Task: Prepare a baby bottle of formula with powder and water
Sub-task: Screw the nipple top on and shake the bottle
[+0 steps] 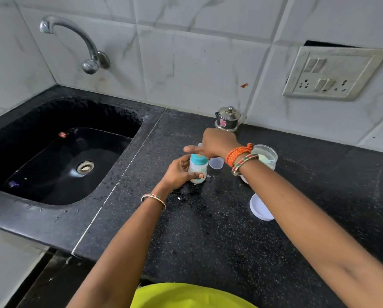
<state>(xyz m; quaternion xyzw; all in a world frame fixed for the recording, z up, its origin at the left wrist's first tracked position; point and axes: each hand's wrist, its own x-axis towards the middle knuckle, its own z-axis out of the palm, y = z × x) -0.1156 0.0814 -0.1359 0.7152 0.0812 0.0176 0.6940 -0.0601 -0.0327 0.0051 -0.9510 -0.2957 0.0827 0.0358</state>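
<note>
**Two hands on one small bottle at a black stone counter**

One small baby bottle (198,171) of milky translucent plastic with a teal screw collar stands upright on the speckled black granite counter (208,230), just right of the sink. The left hand (179,174) wraps its curled fingers and thumb round the bottle's body – an orange-painted thumbnail shows on the front. The right hand (215,143) arches over the collar from above; its thumb juts out to the left, while the other fingers curl down out of sight, so whether they grip the collar or something atop it cannot be told.

Behind that hand, one small clear plastic cup (216,162) is partly hidden. One clear round plastic jar (265,156) holding pale powder sits further right, its lower half cut off by the right forearm, and one white round plastic lid (261,207) lies flat nearer the camera, part of it under the same arm. One lidded polished steel pot (228,119) stands against the wall.

Three bangles are visible – one on the left wrist, one on the right beside an orange thread wrap. The single moulded black basin (59,152) has a rough pebbled rim, a glossy floor and a steel drain, below one curved chrome tap (75,41). One grimy white switch plate (335,73) sits on the marble-patterned tiles.
</note>
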